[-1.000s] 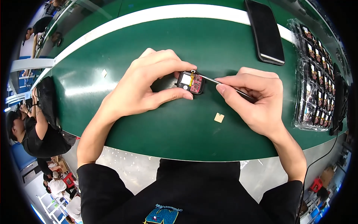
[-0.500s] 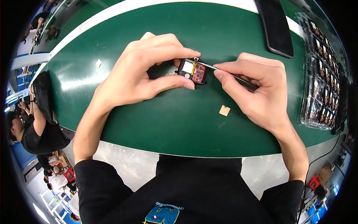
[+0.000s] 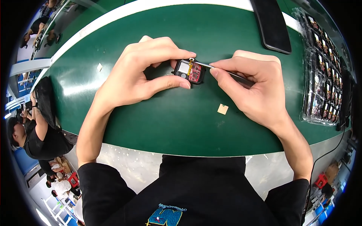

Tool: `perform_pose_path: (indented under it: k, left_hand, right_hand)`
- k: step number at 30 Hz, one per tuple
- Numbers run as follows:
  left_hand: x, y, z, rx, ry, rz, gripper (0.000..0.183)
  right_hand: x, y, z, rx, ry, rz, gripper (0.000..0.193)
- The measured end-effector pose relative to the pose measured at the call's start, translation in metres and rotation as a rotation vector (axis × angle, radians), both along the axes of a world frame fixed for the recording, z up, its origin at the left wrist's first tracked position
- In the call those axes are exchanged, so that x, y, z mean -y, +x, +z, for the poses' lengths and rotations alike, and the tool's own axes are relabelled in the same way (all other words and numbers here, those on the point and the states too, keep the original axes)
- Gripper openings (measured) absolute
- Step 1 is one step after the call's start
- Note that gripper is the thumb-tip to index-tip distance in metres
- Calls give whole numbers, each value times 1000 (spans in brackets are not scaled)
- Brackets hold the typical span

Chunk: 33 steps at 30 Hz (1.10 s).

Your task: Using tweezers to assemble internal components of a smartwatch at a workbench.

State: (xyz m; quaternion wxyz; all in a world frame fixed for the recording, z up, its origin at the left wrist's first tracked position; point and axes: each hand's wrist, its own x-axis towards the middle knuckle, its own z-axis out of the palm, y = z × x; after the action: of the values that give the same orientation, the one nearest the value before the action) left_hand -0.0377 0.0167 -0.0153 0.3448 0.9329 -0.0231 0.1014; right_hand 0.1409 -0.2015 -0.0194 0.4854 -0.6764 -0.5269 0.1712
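Observation:
My left hand grips a small black device housing between thumb and forefinger, just above the green table. Inside the housing show a red circuit board, a silvery white block, a round grey part and a yellow flex strip. Pinched in my right hand is a slim pair of metal tweezers. Their tip meets the top of the yellow strip near the housing's upper edge. Whether the tips clasp anything is too small to tell. A small beige square lies below the tweezers.
Clear plastic trays filled with several similar devices stand at the right. A long black flat object lies at the far right. A small white diamond-shaped piece rests on the green table at left. Other people sit at the far left.
The scene has shifted slightly left in view, hands included. The tweezers' tip remains at the top of the yellow strip, and both hands keep their hold.

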Motion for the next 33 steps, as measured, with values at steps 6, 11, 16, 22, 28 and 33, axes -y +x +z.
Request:
perform_pose_path:
  k: [6,11,16,22,28,33]
  left_hand:
    - [8,-1,4,-23,-78,100,60]
    - [9,3,6,-27,-41,81,55]
    - [8,3,5,-16,-29,82,53]
    - [-3,1,1,-17,-53,35,55]
    - [-9,1,0,-46,-77,-34,58]
    - [-6,1,2,-55,-88,-36,56]
  right_hand:
    - [4,2,-2,110,59,-31,10]
    - [4,0,-9,237,113,-15,21]
    - [1,-1,-12,313,166,7,26]
    - [2,1,-9,190,126,33,22]
    - [4,2,0,25,18,57,14]
    - [5,2,0,-10,-17,59,14]
